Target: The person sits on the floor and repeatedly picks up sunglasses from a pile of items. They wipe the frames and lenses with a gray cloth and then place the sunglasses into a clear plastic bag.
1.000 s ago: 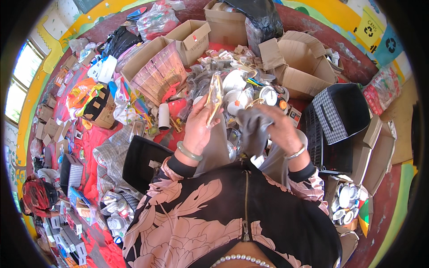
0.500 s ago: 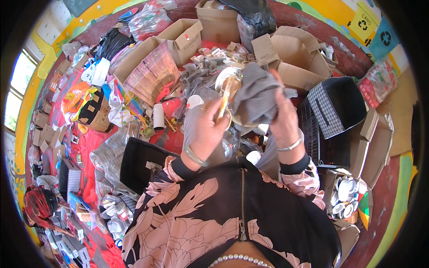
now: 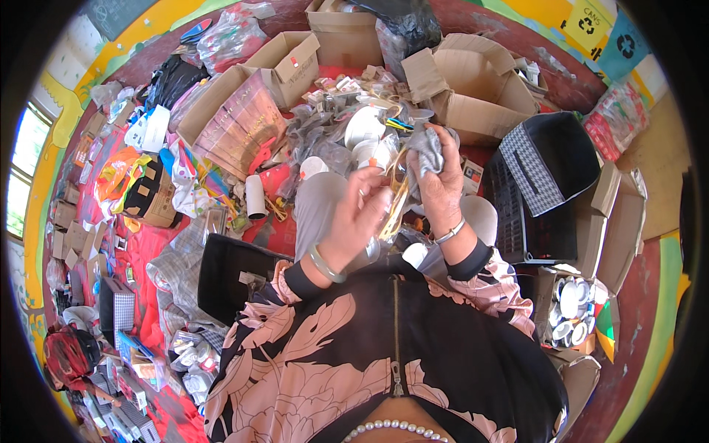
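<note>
Well to the left of the left hand [image 3: 365,210], a rumpled red sheet [image 3: 144,258] is covering the floor under scattered goods. Beyond the right hand [image 3: 441,184], a wide brown cardboard box [image 3: 487,111] is gaping, its flaps splaying outward. Beyond and to the left of the left hand, a box with pink-brown printed sides [image 3: 236,122] is leaning at a slant. To the right of the right hand, a stiff black bin [image 3: 543,177] is showing a panel of black-and-white check. Left of the left hand, a soft plaid fabric [image 3: 177,258] is lying in folds. Just beyond both hands, thin, crinkled grey plastic [image 3: 317,133] is heaping up beside smooth, round white dishes [image 3: 362,129]. Left of the left hand, a white tube [image 3: 255,196] is standing, plain and cylindrical.

The right hand is clamping a bunched grey cloth [image 3: 426,151], matte and deeply creased. Between the two hands, above the person's lap, a gold piece [image 3: 396,203] is gleaming; it is long, slim and glossy, tilting with its upper end toward the cloth. The left hand, slightly blurred, is closing its thumb and fingers on the piece. A smooth pale-green bangle [image 3: 323,266] is circling the left wrist.
</note>
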Demonstrator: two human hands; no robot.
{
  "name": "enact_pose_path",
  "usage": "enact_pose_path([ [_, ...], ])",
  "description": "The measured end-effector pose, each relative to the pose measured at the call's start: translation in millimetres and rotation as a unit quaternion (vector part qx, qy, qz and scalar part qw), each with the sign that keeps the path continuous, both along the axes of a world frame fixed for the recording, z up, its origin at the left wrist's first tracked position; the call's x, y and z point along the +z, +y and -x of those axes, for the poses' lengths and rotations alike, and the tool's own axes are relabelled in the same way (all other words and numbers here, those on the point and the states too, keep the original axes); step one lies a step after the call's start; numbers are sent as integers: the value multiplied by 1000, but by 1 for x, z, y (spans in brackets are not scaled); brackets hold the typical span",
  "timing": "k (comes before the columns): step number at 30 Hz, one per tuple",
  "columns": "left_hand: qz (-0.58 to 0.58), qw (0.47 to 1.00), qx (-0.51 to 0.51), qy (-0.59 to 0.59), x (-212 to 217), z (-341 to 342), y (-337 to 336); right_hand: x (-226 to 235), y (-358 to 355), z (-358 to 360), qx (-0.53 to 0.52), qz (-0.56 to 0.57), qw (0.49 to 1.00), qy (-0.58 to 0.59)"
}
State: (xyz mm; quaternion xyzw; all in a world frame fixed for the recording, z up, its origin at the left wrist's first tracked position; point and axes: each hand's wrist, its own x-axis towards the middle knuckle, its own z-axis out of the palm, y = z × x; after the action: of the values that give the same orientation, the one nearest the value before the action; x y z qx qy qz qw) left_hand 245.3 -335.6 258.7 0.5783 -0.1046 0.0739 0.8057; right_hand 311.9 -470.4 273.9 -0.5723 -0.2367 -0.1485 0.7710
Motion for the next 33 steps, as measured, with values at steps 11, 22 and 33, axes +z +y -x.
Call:
enact_pose_path([
  [11, 262, 860, -299, 319, -17, -16, 15, -25, -10, -23, -251, 247, 934, -63],
  [22, 378, 889, -135, 222, -26, -37, 12, 7, 8, -6, -72, 365, 928, 28],
  [33, 313, 937, 0, 157, -29, -47, 38, -7, -1, 15, 147, 487, 851, -131],
])
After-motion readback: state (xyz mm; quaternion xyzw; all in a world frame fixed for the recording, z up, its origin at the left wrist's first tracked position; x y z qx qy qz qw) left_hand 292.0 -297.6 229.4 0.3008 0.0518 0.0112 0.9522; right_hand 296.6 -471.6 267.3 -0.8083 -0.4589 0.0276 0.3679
